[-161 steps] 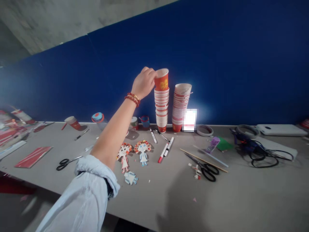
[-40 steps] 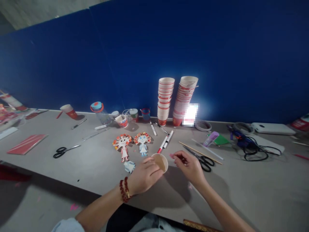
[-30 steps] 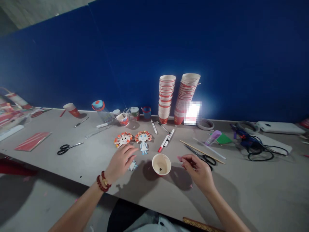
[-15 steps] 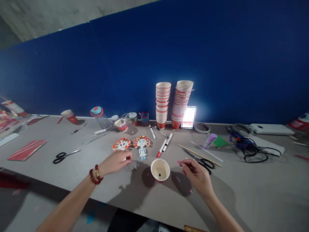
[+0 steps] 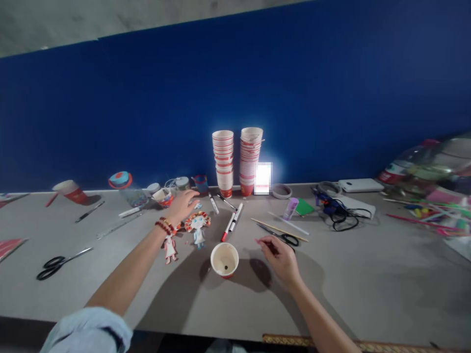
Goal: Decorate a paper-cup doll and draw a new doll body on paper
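Note:
My left hand (image 5: 184, 205) is open, fingers stretched out over the far part of the table. It hovers beside a printed paper cup (image 5: 163, 198) and partly covers one of two paper dolls; that doll's white dress (image 5: 170, 249) shows below my wrist. The other paper doll (image 5: 198, 228), with blue eyes and orange-red curls, lies just to the right. My right hand (image 5: 279, 257) is closed in a pinch on a small pink scrap (image 5: 258, 241). Between my hands stands an upright paper cup (image 5: 224, 260) with a dark hole in its bottom.
Two tall stacks of paper cups (image 5: 223, 166) stand against the blue partition (image 5: 165, 98). Markers (image 5: 231, 223), black-handled scissors (image 5: 289, 239) and a wooden stick (image 5: 275, 228) lie nearby. More scissors (image 5: 55, 267) are at left. A corded blue tool (image 5: 333, 208) and a craft-supply pile (image 5: 441, 211) sit right.
My left hand has moved from near the dolls to farther back, and its fingers have spread. My right hand still pinches the pink scrap. The view has turned to the right.

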Demonstrator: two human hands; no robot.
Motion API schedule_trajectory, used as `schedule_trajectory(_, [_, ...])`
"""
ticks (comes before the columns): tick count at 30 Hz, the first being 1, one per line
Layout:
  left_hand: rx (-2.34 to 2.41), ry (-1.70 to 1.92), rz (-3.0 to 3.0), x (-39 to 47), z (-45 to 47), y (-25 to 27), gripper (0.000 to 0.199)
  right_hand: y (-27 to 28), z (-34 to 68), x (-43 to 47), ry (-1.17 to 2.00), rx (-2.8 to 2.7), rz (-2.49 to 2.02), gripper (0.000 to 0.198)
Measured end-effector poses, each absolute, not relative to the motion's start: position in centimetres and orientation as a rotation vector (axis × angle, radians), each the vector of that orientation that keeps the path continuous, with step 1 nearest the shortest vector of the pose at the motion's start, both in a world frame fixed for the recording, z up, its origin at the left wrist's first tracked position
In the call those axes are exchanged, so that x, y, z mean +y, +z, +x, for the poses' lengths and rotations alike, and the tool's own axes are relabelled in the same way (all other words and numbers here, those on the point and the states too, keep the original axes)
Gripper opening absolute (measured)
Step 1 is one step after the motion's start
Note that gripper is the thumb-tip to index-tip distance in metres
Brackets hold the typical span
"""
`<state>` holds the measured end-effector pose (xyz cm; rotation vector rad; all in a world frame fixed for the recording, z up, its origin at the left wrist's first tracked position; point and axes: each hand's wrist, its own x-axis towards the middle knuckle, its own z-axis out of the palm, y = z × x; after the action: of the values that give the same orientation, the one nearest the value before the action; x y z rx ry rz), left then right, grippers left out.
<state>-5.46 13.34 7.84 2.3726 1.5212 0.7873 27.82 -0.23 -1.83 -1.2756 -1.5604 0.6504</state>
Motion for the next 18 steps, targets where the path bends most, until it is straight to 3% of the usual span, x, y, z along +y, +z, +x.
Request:
schedule_trajectory(6, [1.063, 0.805, 2.385, 3.8, -2.4, 7.3, 0.039, -0.9, 27.4, -0.8, 0.731, -1.555, -1.273, 0.024])
schedule_trajectory(11, [0.777, 0.746, 2.099, -0.6, -0.9, 4.4, 0.107, -0.2, 31.1, -3.3, 0.542, -1.623, -1.37, 0.02])
schedule_trajectory(18, [0.853, 0.793, 1.893, -1.2, 0.9, 1.5, 0.102, -1.5, 42.9, -9.3, -0.06, -1.59, -1.741, 0.023])
